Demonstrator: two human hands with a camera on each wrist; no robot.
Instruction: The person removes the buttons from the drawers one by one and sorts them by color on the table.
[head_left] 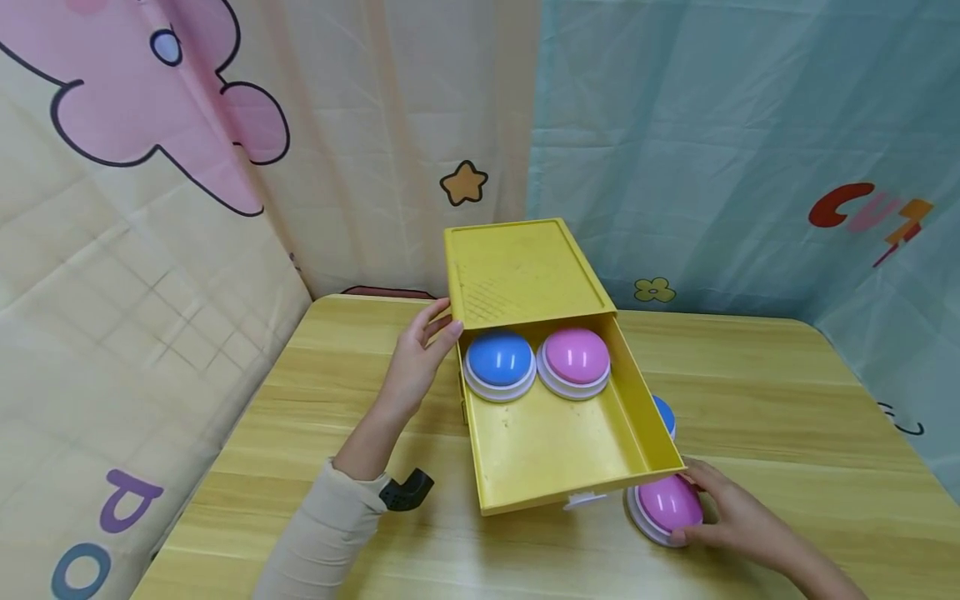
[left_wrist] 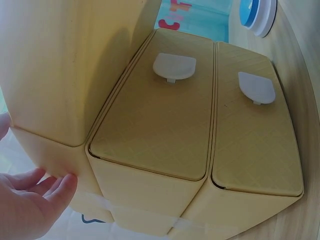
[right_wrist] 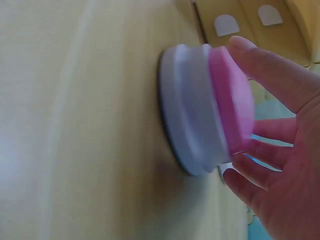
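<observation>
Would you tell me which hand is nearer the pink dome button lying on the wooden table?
Right. The right hand holds the pink dome button; the left hand rests against the yellow plastic drawer cabinet.

Head view looks down; wrist views sit close (sharing the yellow drawer box point(head_left: 525, 275)).

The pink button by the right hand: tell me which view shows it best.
Right wrist view: the pink button fills the frame, the right hand curled round it. The head view shows it partly under the drawer. The left wrist view misses it.
</observation>
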